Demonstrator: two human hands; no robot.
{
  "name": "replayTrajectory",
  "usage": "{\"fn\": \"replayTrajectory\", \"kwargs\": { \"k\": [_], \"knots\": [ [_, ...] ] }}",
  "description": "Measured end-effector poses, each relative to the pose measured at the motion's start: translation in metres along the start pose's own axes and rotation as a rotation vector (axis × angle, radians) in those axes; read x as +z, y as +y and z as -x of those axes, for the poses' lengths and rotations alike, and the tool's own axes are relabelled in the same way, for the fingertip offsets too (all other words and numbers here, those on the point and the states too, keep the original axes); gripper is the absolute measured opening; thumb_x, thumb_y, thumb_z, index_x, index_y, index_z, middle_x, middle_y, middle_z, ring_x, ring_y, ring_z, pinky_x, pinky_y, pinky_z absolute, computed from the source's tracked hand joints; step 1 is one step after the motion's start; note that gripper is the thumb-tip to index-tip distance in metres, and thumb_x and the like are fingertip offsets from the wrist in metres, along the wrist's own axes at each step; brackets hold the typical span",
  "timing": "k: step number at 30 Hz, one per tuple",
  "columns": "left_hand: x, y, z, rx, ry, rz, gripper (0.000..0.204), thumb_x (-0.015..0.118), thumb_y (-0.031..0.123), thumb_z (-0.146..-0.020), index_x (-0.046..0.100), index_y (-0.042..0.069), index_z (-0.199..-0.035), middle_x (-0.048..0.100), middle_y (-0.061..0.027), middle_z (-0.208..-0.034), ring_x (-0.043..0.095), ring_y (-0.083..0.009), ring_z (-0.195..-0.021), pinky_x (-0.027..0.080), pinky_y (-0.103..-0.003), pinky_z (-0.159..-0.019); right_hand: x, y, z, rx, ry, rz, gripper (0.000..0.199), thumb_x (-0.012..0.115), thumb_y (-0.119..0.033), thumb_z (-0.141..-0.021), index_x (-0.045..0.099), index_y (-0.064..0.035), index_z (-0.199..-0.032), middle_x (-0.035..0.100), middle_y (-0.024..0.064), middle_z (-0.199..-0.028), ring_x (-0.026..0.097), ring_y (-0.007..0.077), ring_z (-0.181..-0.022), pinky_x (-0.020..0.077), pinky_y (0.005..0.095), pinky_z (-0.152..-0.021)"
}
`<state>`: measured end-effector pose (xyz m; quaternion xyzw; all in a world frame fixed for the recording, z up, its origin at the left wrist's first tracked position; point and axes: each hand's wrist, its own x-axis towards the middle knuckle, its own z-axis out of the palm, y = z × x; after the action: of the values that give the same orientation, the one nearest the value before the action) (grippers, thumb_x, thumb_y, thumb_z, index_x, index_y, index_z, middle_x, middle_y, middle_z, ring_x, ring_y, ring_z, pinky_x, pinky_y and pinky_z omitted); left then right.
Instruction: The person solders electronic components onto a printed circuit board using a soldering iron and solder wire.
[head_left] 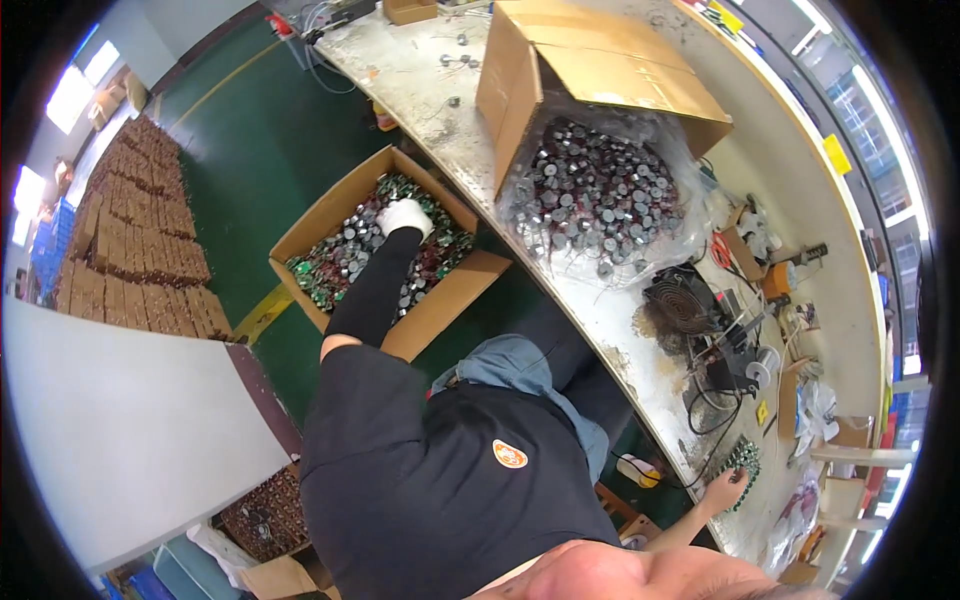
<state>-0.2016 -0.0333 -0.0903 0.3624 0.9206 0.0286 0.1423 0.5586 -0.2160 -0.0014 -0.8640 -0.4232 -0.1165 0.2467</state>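
My left hand (404, 217), in a white glove with a black sleeve above it, reaches down into an open cardboard box (440, 305) on my left. Round silver metal parts (352, 248) and small green circuit boards (312, 283) with reddish wires fill that box. The glove rests among them, its fingertips hidden. Off to the lower right, my bare right hand (727, 490) lies on the bench with its fingers bent around the edge of a panel of small green circuit boards (745, 460).
On the worn white bench (625, 345) a big carton (610, 50) lies on its side, and silver round parts (600, 190) spill out in a clear plastic bag. Beyond it sit a coiled dark device (683, 303), cables and a solder spool (766, 362). Stacked brown trays (135, 240) stand far left.
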Motion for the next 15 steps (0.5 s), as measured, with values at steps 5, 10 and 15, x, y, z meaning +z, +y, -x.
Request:
{"fn": "replayTrajectory", "kwargs": {
  "k": [5, 10, 15],
  "knots": [
    [-0.030, -0.007, 0.039, 0.039, -0.014, 0.088, 0.046, 0.069, 0.025, -0.072, 0.059, 0.001, -0.110, 0.059, -0.0205, -0.115, 0.057, -0.0331, -0.111, 0.046, -0.041, -0.095, 0.015, 0.019, 0.008, 0.494, 0.175, -0.965, 0.028, 0.053, -0.019, -0.092, 0.060, 0.0001, -0.112, 0.063, 0.0105, -0.105, 0.059, 0.0193, -0.088, 0.0462, 0.0302, -0.080],
    [-0.052, 0.037, 0.120, 0.547, 0.448, 0.541, 0.035, 0.073, 0.020, -0.073, 0.062, 0.005, -0.103, 0.061, -0.0146, -0.104, 0.058, -0.0313, -0.099, 0.047, -0.039, -0.086, 0.003, 0.007, 0.014, 0.626, -0.319, -1.809, 0.025, 0.052, -0.017, -0.094, 0.055, -0.0031, -0.115, 0.061, 0.0090, -0.113, 0.056, 0.0164, -0.083, 0.0462, 0.0287, -0.075],
    [-0.066, 0.105, 0.186, 0.975, 0.167, 0.504, 0.027, 0.071, 0.016, -0.075, 0.064, 0.001, -0.097, 0.065, -0.0148, -0.090, 0.065, -0.0276, -0.083, 0.050, -0.033, -0.074, 0.007, -0.010, 0.019, 0.493, -0.414, -1.992, 0.024, 0.052, -0.002, -0.090, 0.054, -0.0033, -0.114, 0.058, 0.0112, -0.118, 0.054, 0.0201, -0.092, 0.0442, 0.0333, -0.084]
  ]
}}
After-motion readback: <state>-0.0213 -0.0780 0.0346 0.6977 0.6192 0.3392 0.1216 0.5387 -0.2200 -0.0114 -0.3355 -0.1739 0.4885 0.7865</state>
